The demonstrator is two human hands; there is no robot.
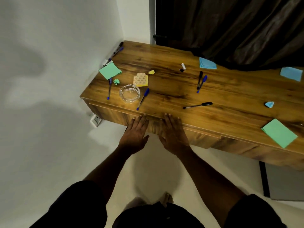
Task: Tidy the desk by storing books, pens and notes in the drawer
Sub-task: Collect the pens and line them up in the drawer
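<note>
My left hand (136, 131) and my right hand (172, 132) lie flat, fingers straight, against the shut drawer front (111, 114) under the front edge of the wooden desk (230, 109). On the desk lie green note pads (109, 70) (279, 133), blue note pads (207, 63) (290, 74) and a yellow pad (140, 79). Several pens are scattered: blue ones (109, 88) (143, 98) (202, 83) and a black one (198, 105). More pens (117, 50) lie by the wall. Crumpled paper balls (116, 81) (151, 72) (269, 104) sit among them.
A glass ashtray (130, 93) stands near the front left of the desk. A small white spool (183, 66) sits mid-desk. A dark curtain (238, 30) hangs over the back right edge. A wall socket (96, 120) is low on the left wall.
</note>
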